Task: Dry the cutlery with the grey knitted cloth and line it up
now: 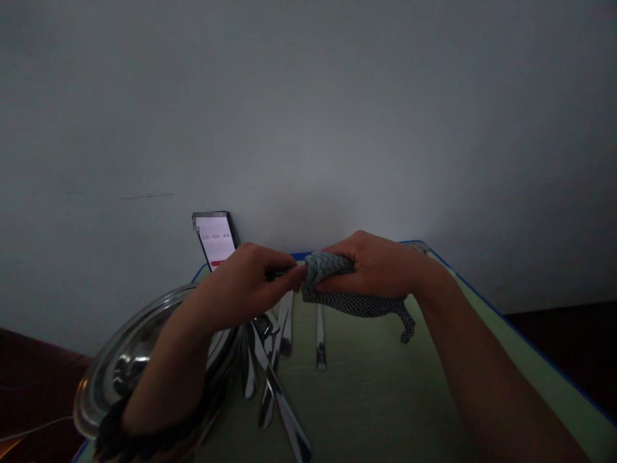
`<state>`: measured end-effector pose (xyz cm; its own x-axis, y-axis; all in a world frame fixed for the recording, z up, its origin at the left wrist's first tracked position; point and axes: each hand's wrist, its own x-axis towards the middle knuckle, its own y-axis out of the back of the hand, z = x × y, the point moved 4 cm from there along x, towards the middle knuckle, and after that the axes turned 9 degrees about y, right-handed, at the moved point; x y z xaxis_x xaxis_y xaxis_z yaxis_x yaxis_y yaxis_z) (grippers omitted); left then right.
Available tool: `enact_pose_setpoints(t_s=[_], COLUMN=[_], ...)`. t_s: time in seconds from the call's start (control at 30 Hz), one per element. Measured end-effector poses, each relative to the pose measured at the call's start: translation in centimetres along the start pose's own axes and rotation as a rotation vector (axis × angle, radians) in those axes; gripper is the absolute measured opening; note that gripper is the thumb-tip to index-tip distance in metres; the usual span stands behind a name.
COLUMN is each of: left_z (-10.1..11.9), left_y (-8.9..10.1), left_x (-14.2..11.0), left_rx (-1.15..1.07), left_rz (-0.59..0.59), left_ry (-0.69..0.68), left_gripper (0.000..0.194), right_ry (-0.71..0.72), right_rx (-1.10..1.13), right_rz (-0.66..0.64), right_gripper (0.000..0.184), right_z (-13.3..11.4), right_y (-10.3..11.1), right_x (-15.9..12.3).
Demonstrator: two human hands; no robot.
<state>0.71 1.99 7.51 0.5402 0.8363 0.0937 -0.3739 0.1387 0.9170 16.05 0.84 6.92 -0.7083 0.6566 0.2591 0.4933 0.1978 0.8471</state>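
Note:
A grey checked cloth (371, 305) is bunched in my right hand (380, 263), which is closed around it; one end hangs down to the right. My left hand (245, 276) is closed in a pinch beside the cloth's left end. A small dark, shiny bit of what looks like a piece of cutlery (276, 275) shows between its thumb and fingers; most of it is hidden. Both hands are above the table. Below and left of them several metal utensils (282, 399) lie crossed over each other. One single metal handle (321, 347) lies apart, under the cloth.
A large round metal dish (96, 373) stands at the left, partly behind my left forearm. A phone (214, 238) showing a timer leans against the grey wall (308, 116). The pale green table (385, 399) has a blue edge.

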Motion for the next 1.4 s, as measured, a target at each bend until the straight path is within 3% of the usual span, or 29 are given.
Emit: enact_pose_setpoints(t_s=[0.23,0.5,0.77,0.97,1.1,1.4], left_z=[0.0,-1.6,-1.8,0.3,0.2,-0.5], left_y=[-0.5,-0.7,0.0,-1.5,-2.0,-3.0], left_x=[0.2,0.1,-0.4,0.3,0.3,0.7], left_rx=[0.020,0.027,-0.045,0.025,0.019,0.065], left_rz=[-0.071,-0.153,-0.112,-0.183,-0.222,-0.232], left_ry=[-0.016,0.023,0.014,-0.039,-0.018,-0.036], left_gripper=[0.035,0.037,0.037,0.031,0.035,0.035], right_ry=[-0.015,-0.058,-0.111,-0.021,-0.013,-0.158], right_rx=[-0.024,0.179,0.308,0.064,0.045,0.059], right_rz=[-0.026,-0.162,-0.059,-0.177,-0.204,-0.172], right_gripper=[0.026,0.036,0.029,0.023,0.023,0.026], right_z=[0.7,2.4,2.3,1.0,0.8,2.3], right_y=[-0.8,-0.9,0.7,-0.8,-0.8,-0.1], right_x=[0.2,-0.2,-1.7,0.0,0.0,-1.0])
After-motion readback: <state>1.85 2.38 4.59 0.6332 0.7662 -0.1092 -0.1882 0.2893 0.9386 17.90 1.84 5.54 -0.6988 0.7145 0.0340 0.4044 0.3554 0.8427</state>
